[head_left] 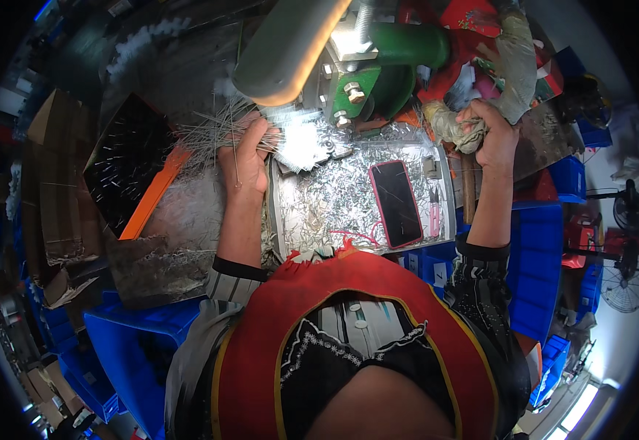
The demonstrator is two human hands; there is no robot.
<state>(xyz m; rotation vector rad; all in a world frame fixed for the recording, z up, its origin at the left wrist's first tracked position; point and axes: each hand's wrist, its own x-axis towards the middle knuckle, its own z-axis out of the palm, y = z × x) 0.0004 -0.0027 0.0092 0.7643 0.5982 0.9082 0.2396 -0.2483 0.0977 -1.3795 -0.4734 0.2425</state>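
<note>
My left hand point(245, 161) is closed around a loose bundle of thin metal wires point(206, 138), which fan out to the left. The bundle's right ends lie by the brightly lit working spot of a green hand press point(407, 45), where glare hides detail. My right hand point(498, 138) grips the press's lever point(457, 132), whose end is wrapped in dirty pale cloth. Between my forearms sits a shallow metal tray point(449, 180) strewn with short wire offcuts point(319, 198). A phone with a pink-red case point(396, 204) lies on the tray's right side, next to a small pink-handled tool point(434, 214).
A lamp point(286, 55) hangs over the press. To the left stands an orange-edged box point(154, 202) with more wires, and beyond it cardboard point(59, 176). Blue bins point(536, 257) flank me on both sides. Red fabric and scraps point(470, 18) lie behind the lever; a fan point(623, 286) stands far right.
</note>
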